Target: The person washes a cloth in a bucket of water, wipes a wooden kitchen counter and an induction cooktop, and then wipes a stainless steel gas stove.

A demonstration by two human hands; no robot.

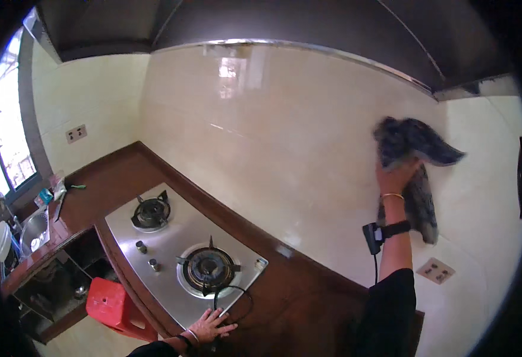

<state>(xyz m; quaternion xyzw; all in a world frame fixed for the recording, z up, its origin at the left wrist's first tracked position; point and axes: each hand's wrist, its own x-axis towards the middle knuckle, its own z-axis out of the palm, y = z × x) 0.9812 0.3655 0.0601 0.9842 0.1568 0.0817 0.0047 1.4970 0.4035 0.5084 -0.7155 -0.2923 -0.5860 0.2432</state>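
Note:
My right hand (397, 176) is raised against the tiled wall (296, 147) near its right corner, gripping a dark grey cloth (410, 138) that spreads above the fingers and hangs down beside the wrist. A strapped device with a cable is on that forearm. Low in the view, my left hand (211, 327) rests with spread fingers at the front corner of the steel gas hob (167, 276). It holds nothing. A thin black cable (247, 292) curves from beside it across the hob's edge.
Two burners (209, 267) with pan supports stand on the hob, set in a brown countertop (296, 285). A dark range hood (287, 22) overhangs the wall. At left are a sink (35, 230), a knife (59, 206) and a window. A red plastic stool (109, 303) stands below the counter.

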